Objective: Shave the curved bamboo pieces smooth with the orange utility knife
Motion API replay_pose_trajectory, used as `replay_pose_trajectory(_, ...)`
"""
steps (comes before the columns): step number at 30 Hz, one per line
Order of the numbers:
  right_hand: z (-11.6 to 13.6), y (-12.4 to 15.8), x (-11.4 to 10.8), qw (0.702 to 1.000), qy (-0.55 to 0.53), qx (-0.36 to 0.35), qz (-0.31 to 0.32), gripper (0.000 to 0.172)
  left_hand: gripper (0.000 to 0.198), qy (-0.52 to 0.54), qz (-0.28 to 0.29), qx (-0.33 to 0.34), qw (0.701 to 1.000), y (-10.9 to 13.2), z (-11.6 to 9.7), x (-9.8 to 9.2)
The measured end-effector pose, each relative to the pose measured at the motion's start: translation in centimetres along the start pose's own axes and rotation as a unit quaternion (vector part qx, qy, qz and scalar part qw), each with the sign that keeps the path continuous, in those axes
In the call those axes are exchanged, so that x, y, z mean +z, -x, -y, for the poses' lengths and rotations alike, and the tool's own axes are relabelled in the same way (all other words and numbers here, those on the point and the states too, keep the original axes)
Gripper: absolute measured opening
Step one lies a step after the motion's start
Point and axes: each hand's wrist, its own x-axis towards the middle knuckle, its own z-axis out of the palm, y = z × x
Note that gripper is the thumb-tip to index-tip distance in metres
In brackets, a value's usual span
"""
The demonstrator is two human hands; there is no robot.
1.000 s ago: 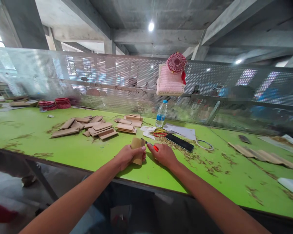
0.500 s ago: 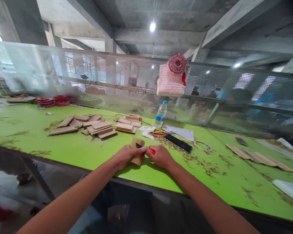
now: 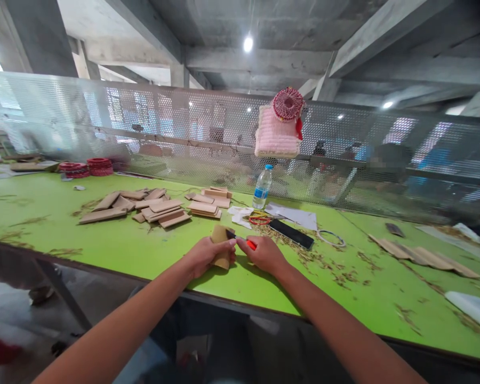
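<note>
Left hand: the left hand (image 3: 206, 256), low in the middle of the frame, is wrapped around a brown card piece (image 3: 220, 242) and keeps it standing on the green desk (image 3: 116, 245).
Right hand: the right hand (image 3: 264, 255) is closed on a small knife with a red handle (image 3: 244, 241). The dark tip touches the top right edge of the card piece.
What changed: half a second ago the blade lay across the face of the card. Now it sits back at the edge, a bit higher. The card piece has stayed in the same spot and the left hand has not let go.
What that means: it looks like one short stroke on the card is done and the blade is back at the edge. I cannot see a cut line, it is too small.
Nearby: little brown scraps (image 3: 304, 256) lie to the right of the hands. A pile of flat card strips (image 3: 160, 208) sits at the left of the middle, well apart. A water bottle (image 3: 262, 186) stands behind, near a black flat thing (image 3: 293, 233).
</note>
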Motion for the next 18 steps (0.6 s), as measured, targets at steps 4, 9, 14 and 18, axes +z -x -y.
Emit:
replay_pose_trajectory(4, 0.11, 0.07, -0.04, 0.999, -0.001, -0.040, 0.032, 0.059, 0.043, -0.014, 0.037, -0.012, 0.999, 0.32, -0.19, -0.35)
replay_pose_trajectory(9, 0.10, -0.07, 0.26, 0.999, 0.006, -0.041, 0.035, 0.059, 0.041, -0.012, 0.034, -0.004, 0.999, 0.26, -0.24, -0.22)
replay_pose_trajectory(14, -0.30, -0.17, 0.25, 0.999, 0.024, 0.023, -0.016, 0.065, 0.038, -0.003, 0.009, -0.003, 1.000, 0.02, -0.02, 0.12)
replay_pose_trajectory(18, -0.68, -0.04, 0.01, 0.998, 0.025, 0.046, -0.037, 0.063, 0.040, 0.019, 0.013, -0.006, 1.000, 0.06, 0.06, -0.31)
